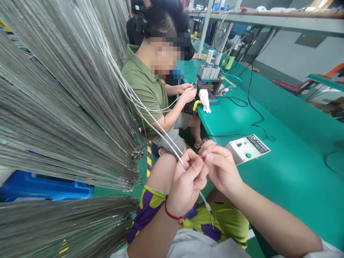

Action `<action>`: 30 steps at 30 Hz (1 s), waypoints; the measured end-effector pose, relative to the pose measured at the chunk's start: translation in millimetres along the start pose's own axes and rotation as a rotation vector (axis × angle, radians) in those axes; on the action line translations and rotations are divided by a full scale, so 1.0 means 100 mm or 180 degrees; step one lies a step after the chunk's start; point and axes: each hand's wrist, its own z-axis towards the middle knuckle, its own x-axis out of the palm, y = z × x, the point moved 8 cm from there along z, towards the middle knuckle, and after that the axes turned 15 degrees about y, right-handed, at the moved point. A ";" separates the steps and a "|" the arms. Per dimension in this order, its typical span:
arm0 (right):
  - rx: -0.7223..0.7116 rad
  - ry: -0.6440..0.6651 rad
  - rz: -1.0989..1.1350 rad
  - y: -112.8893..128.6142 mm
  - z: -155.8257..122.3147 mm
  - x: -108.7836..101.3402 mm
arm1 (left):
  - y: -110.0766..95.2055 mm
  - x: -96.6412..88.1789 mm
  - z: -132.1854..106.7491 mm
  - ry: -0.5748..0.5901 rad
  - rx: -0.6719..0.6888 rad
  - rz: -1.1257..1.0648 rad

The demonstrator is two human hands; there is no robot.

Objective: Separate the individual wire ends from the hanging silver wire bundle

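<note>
My left hand point(185, 182) is closed in a pinch round a thin grey cable point(172, 145) that comes down from the hanging bundles on the left. The cable's stripped end point(208, 207) dangles below that hand, over my lap. My right hand point(221, 166) is closed too, its fingertips meeting the left thumb and pinching a fine wire strand point(212, 147) that sticks up to the right. Both hands sit just in front of the green bench's edge, near a small grey control box point(247, 148) with a green button.
Large bundles of grey cables point(67, 107) hang across the left half. A co-worker in a green shirt point(146, 86) sits ahead, hands at a small bench machine point(209, 80) with a white glove beside it. Black leads trail across the green bench point(290, 150). A blue bin point(45, 186) stands low left.
</note>
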 end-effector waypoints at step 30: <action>0.0099 0.0473 -0.0304 0.17 0.13 -0.12 | 0.01 -0.19 -0.08 -0.0299 0.0746 0.1273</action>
